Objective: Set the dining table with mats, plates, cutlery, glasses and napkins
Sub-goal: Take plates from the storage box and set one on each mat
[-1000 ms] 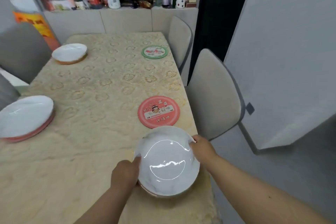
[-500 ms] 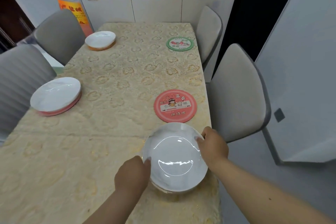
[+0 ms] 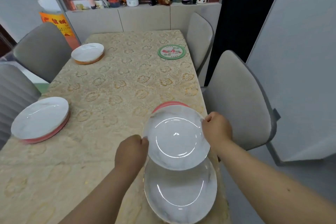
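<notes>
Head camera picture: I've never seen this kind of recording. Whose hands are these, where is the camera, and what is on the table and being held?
There is no machine: a person wears a camera on the head, looking down at their own hands. The left hand and right hand grip opposite edges of a white plate, holding it over a red mat. Another white plate lies nearer on the table. Two places on the left already have plates on mats. A green mat on the far right has no plate.

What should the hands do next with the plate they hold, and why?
Probably lower the held plate onto the red mat: both hands, left and right, grip its rim just above that mat, whose far edge peeks out.
</notes>
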Motion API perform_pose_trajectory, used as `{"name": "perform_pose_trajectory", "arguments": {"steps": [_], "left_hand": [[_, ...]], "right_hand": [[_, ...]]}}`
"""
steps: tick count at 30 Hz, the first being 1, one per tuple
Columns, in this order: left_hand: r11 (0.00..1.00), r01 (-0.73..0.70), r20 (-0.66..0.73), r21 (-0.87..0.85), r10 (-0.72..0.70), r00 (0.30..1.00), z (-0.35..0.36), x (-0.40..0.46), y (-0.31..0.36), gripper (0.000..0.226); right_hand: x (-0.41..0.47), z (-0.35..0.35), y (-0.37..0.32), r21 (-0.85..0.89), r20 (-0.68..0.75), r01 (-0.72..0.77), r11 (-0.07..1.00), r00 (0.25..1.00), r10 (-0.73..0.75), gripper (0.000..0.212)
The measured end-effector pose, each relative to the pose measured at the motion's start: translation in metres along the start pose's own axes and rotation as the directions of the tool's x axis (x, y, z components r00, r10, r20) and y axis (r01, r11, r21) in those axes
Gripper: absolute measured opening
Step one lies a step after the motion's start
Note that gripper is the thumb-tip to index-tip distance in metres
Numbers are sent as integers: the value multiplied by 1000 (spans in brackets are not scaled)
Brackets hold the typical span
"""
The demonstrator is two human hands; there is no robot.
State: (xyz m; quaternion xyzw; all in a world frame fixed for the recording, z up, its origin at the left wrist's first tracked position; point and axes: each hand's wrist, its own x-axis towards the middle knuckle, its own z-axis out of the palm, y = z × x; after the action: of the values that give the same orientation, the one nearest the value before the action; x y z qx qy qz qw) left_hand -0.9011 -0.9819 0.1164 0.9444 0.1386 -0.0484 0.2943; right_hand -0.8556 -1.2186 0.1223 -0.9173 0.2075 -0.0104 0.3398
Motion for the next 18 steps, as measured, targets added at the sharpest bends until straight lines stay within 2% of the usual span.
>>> {"name": "perform_pose_trajectory", "arguments": {"steps": [5, 9, 12, 18], "left_hand": [[964, 49, 35, -262, -41, 999, 5, 58, 25, 13], [965, 76, 54, -250, -65, 996, 29, 90, 20, 9], [975, 102, 35, -198, -97, 995, 46, 102, 13, 6], [955, 140, 12, -262, -142, 990, 62, 117, 8, 6]], "right_hand": [[53, 16, -18, 100, 50, -61, 993, 997, 56, 12], [73, 35, -10, 91, 84, -116, 989, 991, 109, 23], [80, 46, -3, 97, 96, -154, 983, 985, 145, 22], [92, 56, 1, 128, 125, -139, 982, 985, 123, 23]]}}
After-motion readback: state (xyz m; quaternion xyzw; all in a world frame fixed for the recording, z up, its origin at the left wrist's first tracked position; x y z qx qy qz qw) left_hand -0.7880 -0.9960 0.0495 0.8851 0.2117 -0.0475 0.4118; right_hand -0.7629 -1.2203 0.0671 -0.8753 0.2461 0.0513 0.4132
